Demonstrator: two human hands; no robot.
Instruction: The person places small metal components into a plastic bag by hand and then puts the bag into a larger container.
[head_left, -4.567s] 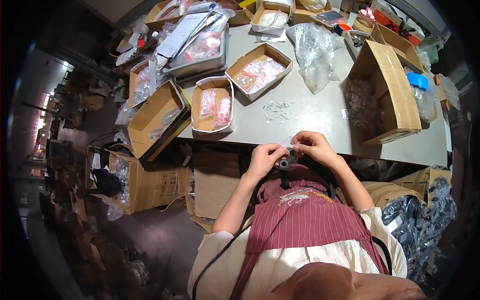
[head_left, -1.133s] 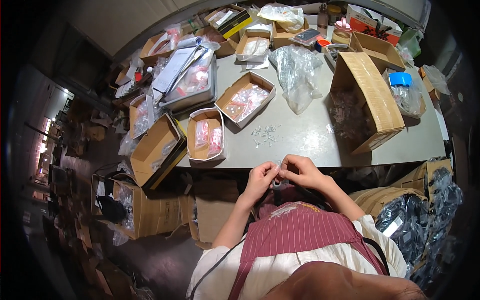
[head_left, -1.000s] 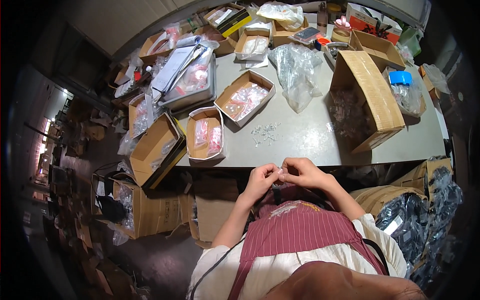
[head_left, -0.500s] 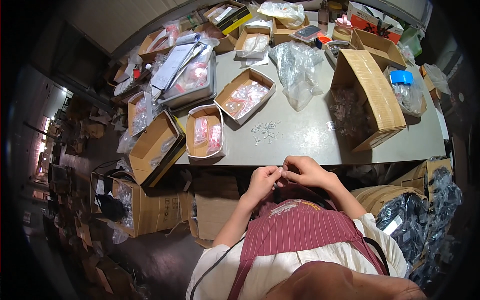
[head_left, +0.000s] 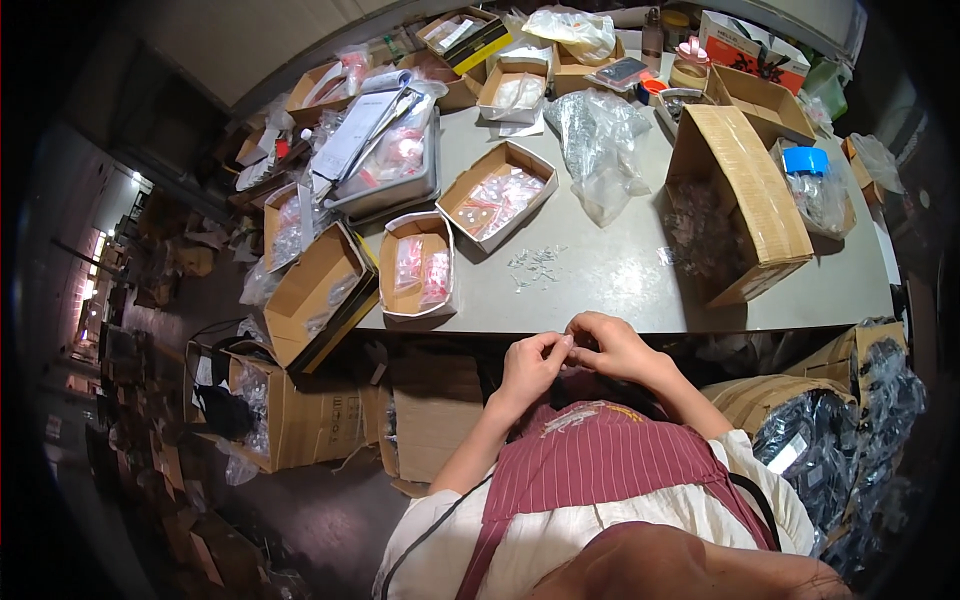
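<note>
My left hand and my right hand meet in front of the table's near edge, above my striped maroon apron. Thumbs and fingertips are pinched together, and whatever sits between them is too small or too hidden to name. Just beyond the hands, a loose scatter of small shiny metal pieces lies on the grey tabletop. Left of it stands a white-rimmed carton with pink-and-clear packets. Behind that, another open carton holds many small clear-and-pink bags.
On the right, a tipped cardboard box has clear small bags spilling inside it. A crumpled plastic bag lies at mid-table. At left are a grey bin topped with papers and a black-edged carton. Cardboard boxes stand below the table.
The view has shifted slightly, so the table things sit a little lower and further right. Both hands stay together, with the fingers slightly rearranged.
</note>
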